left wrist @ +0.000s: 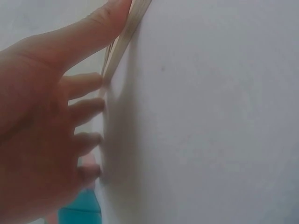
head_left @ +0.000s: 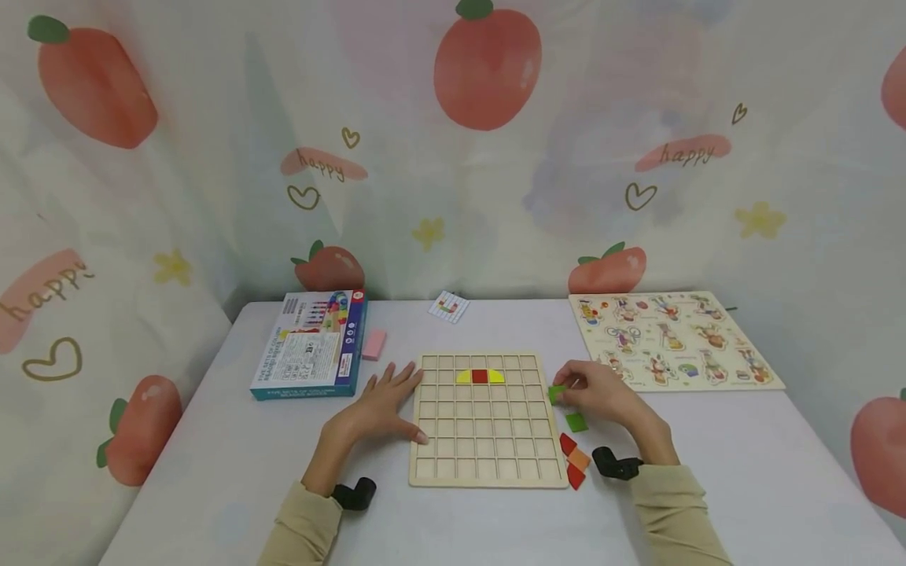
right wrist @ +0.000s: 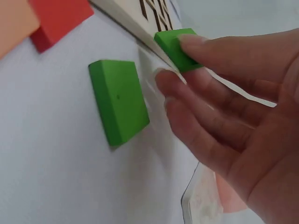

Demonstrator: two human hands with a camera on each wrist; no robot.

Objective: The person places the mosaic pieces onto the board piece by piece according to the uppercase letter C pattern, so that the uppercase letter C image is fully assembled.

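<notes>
A cloth printed with red fruit [head_left: 481, 204] hung behind a white table [head_left: 453, 534], where everything lay around a wooden grid board [head_left: 488, 483]. Beyond that grid board and to its right was a larger picture board [head_left: 679, 383] with printed figures. The grid board itself was divided into shallow square compartments. In the second row from its far side, three adjoining compartments were filled: a red square [head_left: 480, 376] in the middle, a yellow rounded piece [head_left: 463, 377] to its left and a second yellow piece [head_left: 497, 377] to its right.

To the grid board's far left lay a printed box [head_left: 304, 346], its contents hidden. The left hand [head_left: 382, 405] was spread along the grid board's left edge, fingers extended and thumb touching the rim. Just beside the right edge, the right hand [head_left: 602, 391] pinched a green square [right wrist: 180, 49] between thumb and fingers. Beyond the far edge was a small patterned card [head_left: 449, 306]; a pink block [head_left: 373, 345] sat toward the far left.

Along the right edge, from far to near, lay another green square [head_left: 576, 423], then a red piece [head_left: 568, 444], an orange square [head_left: 579, 458] and a second red piece [head_left: 576, 476].
</notes>
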